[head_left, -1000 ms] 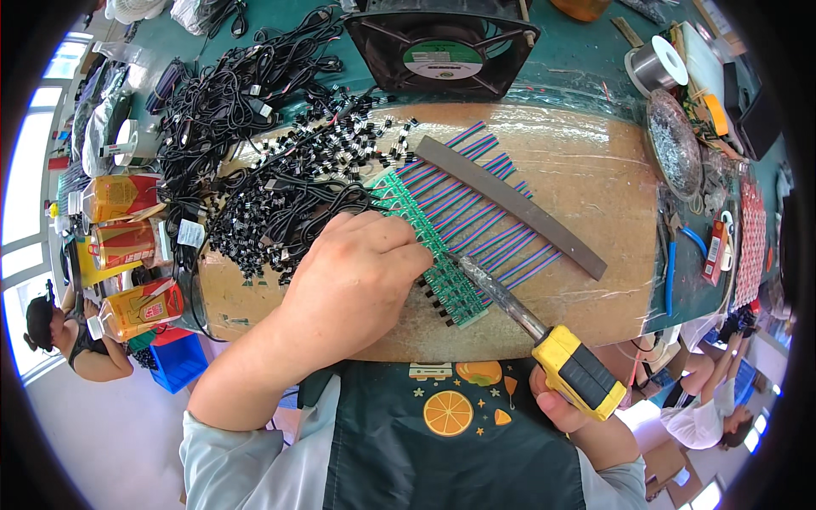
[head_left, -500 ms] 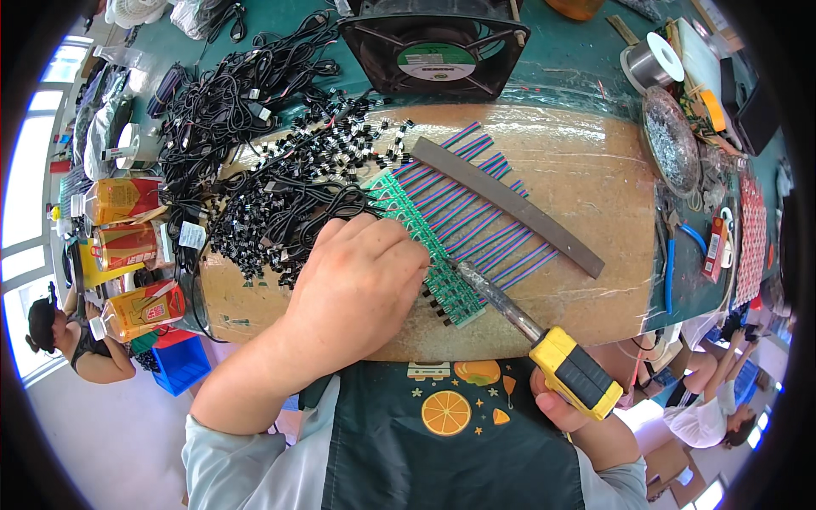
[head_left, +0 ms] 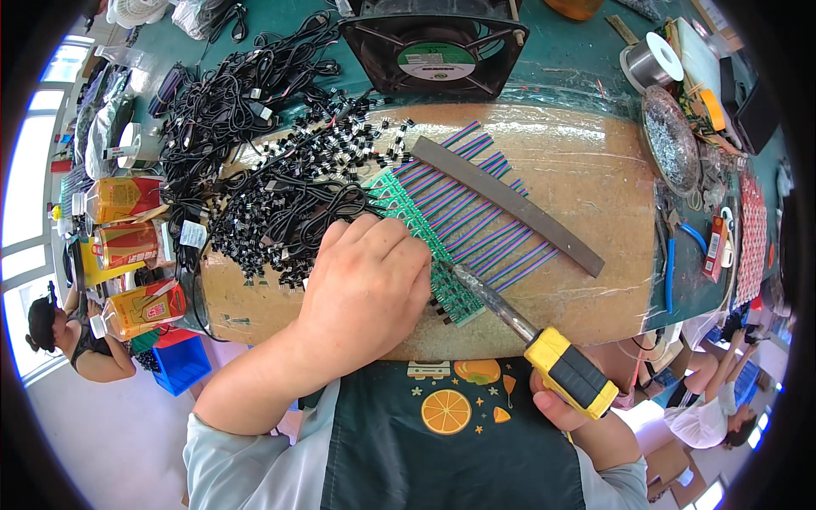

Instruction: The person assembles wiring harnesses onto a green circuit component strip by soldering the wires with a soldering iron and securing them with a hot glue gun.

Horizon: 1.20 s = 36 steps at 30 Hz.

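In a windowed room (head_left: 119, 433), brown board (head_left: 608, 183), right hand (head_left: 557, 405) around soldering iron (head_left: 571, 374), left hand (head_left: 365, 285), grip hidden

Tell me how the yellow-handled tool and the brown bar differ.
The yellow-handled tool has a yellow-and-black grip and a metal shaft; the brown bar is plain. The right hand holds the tool, while the bar lies across the striped wires. Both are long and slant the same way.

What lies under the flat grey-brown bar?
Striped wires show on both sides of the bar, apparently running beneath it. Whatever lies directly underneath is covered and cannot be seen.
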Available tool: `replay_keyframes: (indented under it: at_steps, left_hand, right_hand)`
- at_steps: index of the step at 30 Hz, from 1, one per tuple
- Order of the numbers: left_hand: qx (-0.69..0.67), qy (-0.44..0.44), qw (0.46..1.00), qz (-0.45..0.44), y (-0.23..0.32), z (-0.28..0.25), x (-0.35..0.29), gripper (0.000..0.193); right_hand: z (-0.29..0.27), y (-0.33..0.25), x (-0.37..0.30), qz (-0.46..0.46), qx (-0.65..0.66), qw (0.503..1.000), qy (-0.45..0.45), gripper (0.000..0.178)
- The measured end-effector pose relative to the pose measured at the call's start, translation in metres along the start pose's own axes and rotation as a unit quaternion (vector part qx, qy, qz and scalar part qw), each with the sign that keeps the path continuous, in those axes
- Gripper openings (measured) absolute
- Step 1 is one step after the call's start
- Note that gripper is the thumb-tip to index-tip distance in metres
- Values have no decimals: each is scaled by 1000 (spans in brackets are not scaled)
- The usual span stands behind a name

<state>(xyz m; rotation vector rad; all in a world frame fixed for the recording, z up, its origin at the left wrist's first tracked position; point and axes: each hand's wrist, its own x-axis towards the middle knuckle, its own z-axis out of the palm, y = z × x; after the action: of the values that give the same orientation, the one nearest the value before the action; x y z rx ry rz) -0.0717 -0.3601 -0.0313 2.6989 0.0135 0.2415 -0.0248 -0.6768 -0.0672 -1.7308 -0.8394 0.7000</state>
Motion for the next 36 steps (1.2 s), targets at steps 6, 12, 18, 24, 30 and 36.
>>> replay_keyframes:
  at_steps: [6,12,18,24,30,36]
  left_hand:
    - [-1,3,1000,0,0,1,-1,14]
    - [-3,5,1000,-1,0,1,-1,13]
    - [-6,9,1000,0,0,1,0,13]
    - [-10,18,1000,1,-1,2,-1,12]
    - [9,21,1000,0,-1,0,-2,12]
    - [-8,21,1000,1,-20,-30,5,13]
  right_hand:
    - [0,1,-1,-12,-19,1000,8,34]
    - [-2,-2,-2,9,-49,999,-16,36]
    - [0,4,-12,41,17,999,-12,34]
    - [-5,5,-20,76,48,996,-9,20]
    - [0,3,-5,87,129,986,58,33]
    - [10,-3,10,74,311,944,87,21]
